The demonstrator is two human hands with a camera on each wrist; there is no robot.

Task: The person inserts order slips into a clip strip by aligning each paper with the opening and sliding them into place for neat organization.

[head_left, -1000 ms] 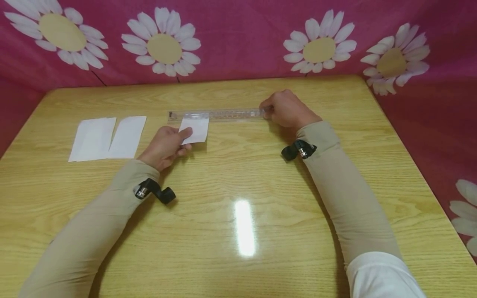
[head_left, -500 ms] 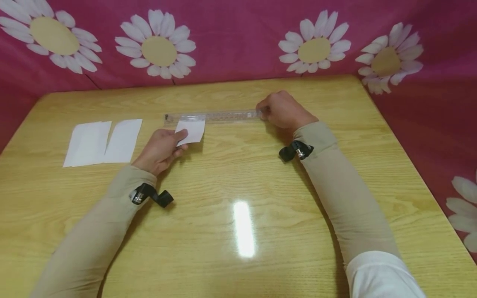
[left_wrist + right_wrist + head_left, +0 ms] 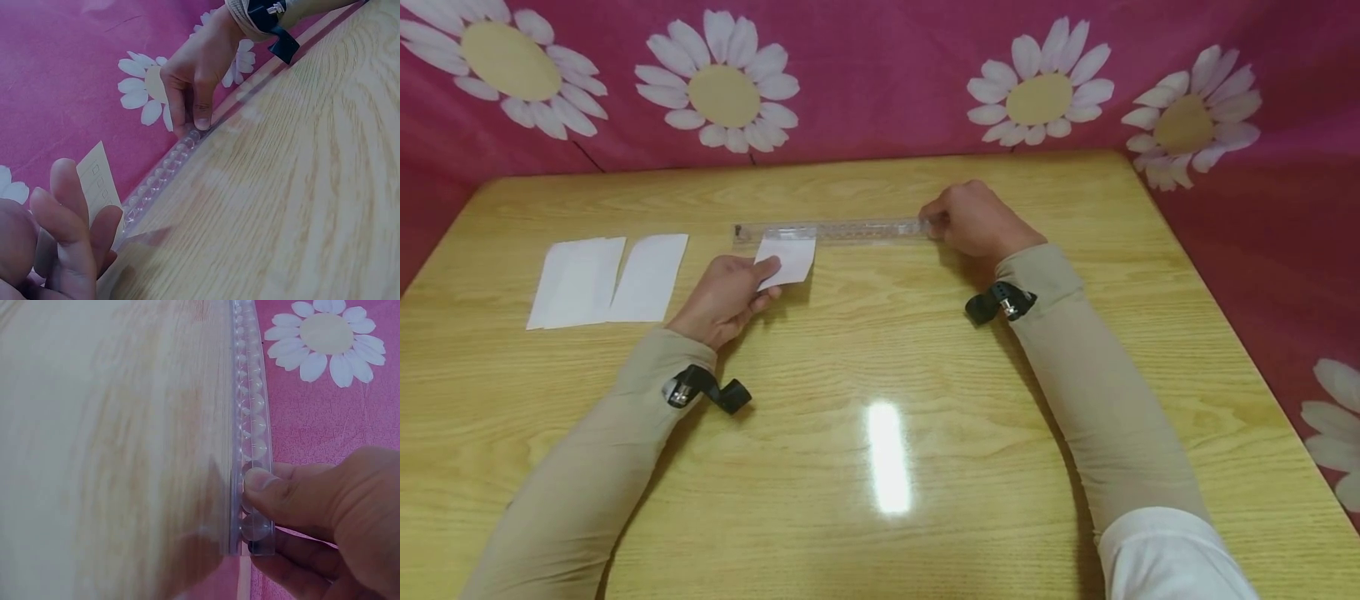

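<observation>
In the head view my left hand (image 3: 722,296) pinches a small white paper card (image 3: 790,257), thumb on top and fingers beneath. The card's far edge overlaps a long, narrow, clear plastic strip (image 3: 865,231) near the table's back; which lies on top I cannot tell. Small printed squares show on the card's (image 3: 99,182) face in the left wrist view. My right hand (image 3: 981,219) grips the right end of the strip. Close up in the right wrist view, the strip (image 3: 255,425) contains a row of round, clear bead-like shapes, with my right thumb (image 3: 275,490) pressed against it.
Several white paper pieces (image 3: 583,283) lie on the wooden table (image 3: 820,450) to the left of my left hand. A pink cloth (image 3: 880,83) printed with large daisies hangs behind the table's back edge and along its right side. A light reflection shines on the tabletop.
</observation>
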